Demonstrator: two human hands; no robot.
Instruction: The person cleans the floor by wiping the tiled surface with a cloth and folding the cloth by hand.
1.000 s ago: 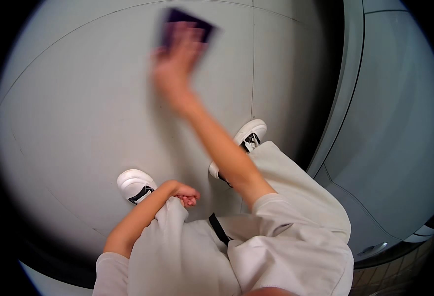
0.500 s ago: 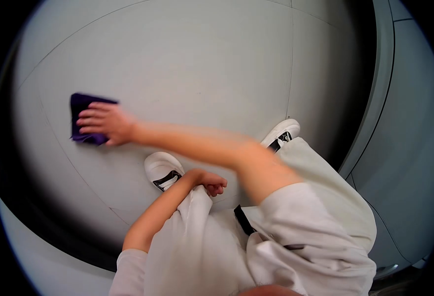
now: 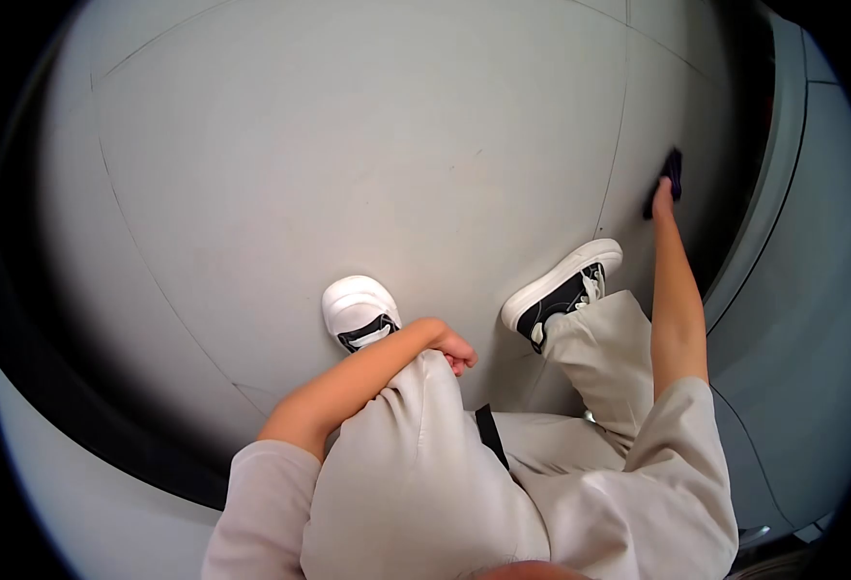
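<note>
We note a pale grey floor point(image 3: 425, 116) filling most of the head view, thin seams crossing it, with a grey panel point(image 3: 812, 242) along the right edge. Low over the floor, the person's knees are bent in light trousers point(image 3: 396, 474). Right arm point(image 3: 675, 300): reaching forward along the right side, outside the right leg, elbow nearly straight. Left arm point(image 3: 348, 382): bent, forearm laid across the left knee. Two white-and-black shoes on the floor, the left shoe point(image 3: 356, 304) with its toe forward, the right shoe point(image 3: 565, 290) angled outward. A black strap point(image 3: 491, 435) lies on the clothing at the lap. Left hand point(image 3: 456, 350) hangs past the knee, fingers curled loosely inward; we see nothing in its grasp. Right hand point(image 3: 663, 197) is small and seen nearly edge-on, against a dark cloth point(image 3: 675, 169); how far its fingers are spread, or whether they grip, we cannot tell. The cloth lies at that hand, showing beyond the fingers and to their left, right of a floor seam, farther forward than the right shoe.
</note>
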